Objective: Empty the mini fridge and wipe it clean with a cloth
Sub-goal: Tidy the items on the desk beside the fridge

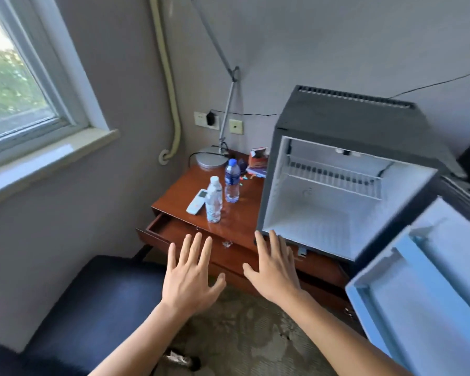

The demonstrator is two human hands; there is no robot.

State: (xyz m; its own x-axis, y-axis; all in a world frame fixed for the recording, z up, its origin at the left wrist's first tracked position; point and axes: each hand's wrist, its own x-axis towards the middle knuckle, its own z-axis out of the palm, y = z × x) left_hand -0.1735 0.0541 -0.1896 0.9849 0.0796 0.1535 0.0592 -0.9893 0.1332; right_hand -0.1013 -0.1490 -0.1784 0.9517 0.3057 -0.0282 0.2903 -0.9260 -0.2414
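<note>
The dark mini fridge (345, 115) stands on the right of a wooden desk (236, 221), its door (429, 289) swung open to the right. Its white inside holds only a wire shelf (334, 175). Two water bottles stand on the desk left of it: a clear-capped one (214, 199) and a blue-labelled one (232, 181). My left hand (192, 275) hovers flat, fingers spread, in front of the desk drawer. My right hand (276, 267) is spread too, its fingertips near the fridge's lower left corner. Neither holds anything. No cloth is in view.
A white remote (196, 202) lies by the bottles. A desk lamp base (211, 160) and small boxes (258, 158) sit at the back. The drawer (160, 226) is pulled out. A dark blue chair seat (98, 302) is at lower left, a window (17, 85) upper left.
</note>
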